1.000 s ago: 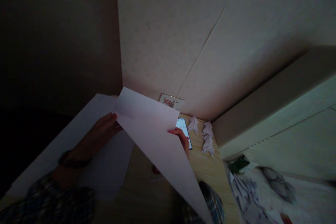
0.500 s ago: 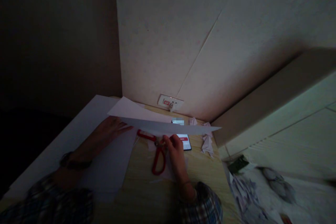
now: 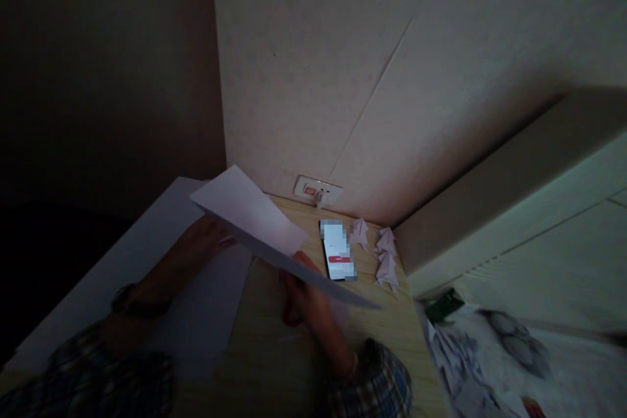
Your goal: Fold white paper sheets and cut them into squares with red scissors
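A folded white sheet of paper (image 3: 249, 209) hangs tilted above the table, its lower edge slanting down to the right. My left hand (image 3: 208, 238) grips it near its left corner, with the fingertips partly behind the paper. Under the sheet's right half, my right hand (image 3: 311, 297) is closed on a pair of red-handled scissors (image 3: 292, 315); the blades and most of the handles are hidden, and the fingers are slightly blurred. Larger white sheets (image 3: 196, 313) lie flat beneath my left forearm.
A lit phone (image 3: 336, 251) lies beyond my right hand. To its right are several small folded paper figures (image 3: 386, 268). A wall socket with a plug (image 3: 317, 191) sits behind the table (image 3: 274, 372). Crumpled things lie on a lower white surface at the right (image 3: 470, 366).
The folded sheet's right end has swung down and toward me, uncovering the phone and covering much of the scissors. My right hand has shifted slightly left and down over the scissors.
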A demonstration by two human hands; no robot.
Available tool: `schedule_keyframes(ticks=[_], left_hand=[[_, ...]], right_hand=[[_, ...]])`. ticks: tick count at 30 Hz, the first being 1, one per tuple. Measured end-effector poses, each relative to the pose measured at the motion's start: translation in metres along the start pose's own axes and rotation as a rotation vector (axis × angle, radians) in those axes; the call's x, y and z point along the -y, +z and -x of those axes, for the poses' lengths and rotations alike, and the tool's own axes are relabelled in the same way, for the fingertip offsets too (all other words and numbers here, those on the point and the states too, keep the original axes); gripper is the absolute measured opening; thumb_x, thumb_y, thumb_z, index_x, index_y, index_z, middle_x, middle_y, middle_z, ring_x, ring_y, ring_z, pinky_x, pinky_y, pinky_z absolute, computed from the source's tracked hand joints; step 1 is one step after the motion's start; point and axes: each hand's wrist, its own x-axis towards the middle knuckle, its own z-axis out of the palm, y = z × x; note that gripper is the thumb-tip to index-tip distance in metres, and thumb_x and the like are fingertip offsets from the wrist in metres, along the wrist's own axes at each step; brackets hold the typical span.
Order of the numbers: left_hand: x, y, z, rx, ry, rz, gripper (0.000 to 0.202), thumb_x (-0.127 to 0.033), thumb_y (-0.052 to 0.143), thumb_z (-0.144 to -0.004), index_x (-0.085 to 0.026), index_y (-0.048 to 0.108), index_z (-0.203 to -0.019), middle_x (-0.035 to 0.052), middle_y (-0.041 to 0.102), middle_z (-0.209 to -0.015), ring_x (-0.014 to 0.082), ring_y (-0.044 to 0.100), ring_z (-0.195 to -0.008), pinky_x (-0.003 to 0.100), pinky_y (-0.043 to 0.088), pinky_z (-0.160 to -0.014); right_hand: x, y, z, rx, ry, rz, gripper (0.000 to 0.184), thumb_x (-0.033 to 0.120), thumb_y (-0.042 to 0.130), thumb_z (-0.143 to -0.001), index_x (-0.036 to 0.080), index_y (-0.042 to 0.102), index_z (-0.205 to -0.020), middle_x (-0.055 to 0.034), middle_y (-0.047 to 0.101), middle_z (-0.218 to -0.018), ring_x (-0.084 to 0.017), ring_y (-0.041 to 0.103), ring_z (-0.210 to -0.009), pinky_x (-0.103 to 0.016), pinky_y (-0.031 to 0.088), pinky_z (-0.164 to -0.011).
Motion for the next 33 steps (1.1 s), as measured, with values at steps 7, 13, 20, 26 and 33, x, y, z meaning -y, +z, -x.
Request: schedule_keyframes(ticks=[7,13,20,26,33], left_hand=[[-0.003,0.006,0.0,-0.078,0.017,0.073,0.039,-0.043,0.085,-0.065,-0.023,0.071,-0.096,0.0053,0.076,-0.112,0.0265,0.066,-0.115,0.038,0.055,-0.098],[-0.011,0.011,0.006,-0.071,0.044,0.086,0.039,-0.04,0.08,-0.072,-0.026,0.072,-0.107,0.0026,0.076,-0.112,0.0291,0.057,-0.128,0.038,0.055,-0.101],[-0.025,0.018,0.011,-0.132,0.086,0.116,0.028,-0.039,0.076,-0.076,-0.023,0.071,-0.099,0.0017,0.073,-0.122,0.0234,0.053,-0.132,0.029,0.051,-0.104],[-0.024,0.017,0.008,-0.105,0.103,0.178,0.036,-0.043,0.081,-0.072,-0.021,0.071,-0.099,0.0025,0.074,-0.119,0.0237,0.054,-0.13,0.028,0.05,-0.104],[-0.011,0.011,0.002,-0.112,0.036,0.17,0.036,-0.042,0.085,-0.068,-0.019,0.071,-0.092,0.0048,0.077,-0.107,0.0259,0.062,-0.12,0.031,0.055,-0.097]], right_hand=[[-0.007,0.007,0.003,-0.061,0.056,0.054,0.021,0.027,0.064,-0.082,0.027,0.073,-0.101,-0.0076,0.075,-0.105,-0.029,0.065,-0.103,-0.042,0.051,-0.09],[-0.001,0.005,-0.003,-0.031,0.064,0.05,0.017,0.028,0.061,-0.081,0.024,0.07,-0.067,-0.0032,0.069,-0.071,-0.022,0.065,-0.073,-0.033,0.051,-0.068],[0.014,-0.001,-0.007,-0.063,0.193,-0.25,0.019,0.035,0.061,-0.085,0.022,0.067,-0.072,-0.0003,0.066,-0.068,-0.016,0.063,-0.064,-0.026,0.05,-0.06],[0.011,0.001,-0.007,-0.097,0.206,-0.445,0.02,0.033,0.068,-0.079,0.024,0.06,-0.096,-0.002,0.072,-0.087,-0.018,0.069,-0.077,-0.027,0.054,-0.062],[0.012,0.014,-0.004,-0.098,0.225,-0.481,0.031,0.025,0.066,-0.073,0.027,0.049,-0.099,0.0027,0.068,-0.082,-0.016,0.066,-0.073,-0.025,0.052,-0.059]])
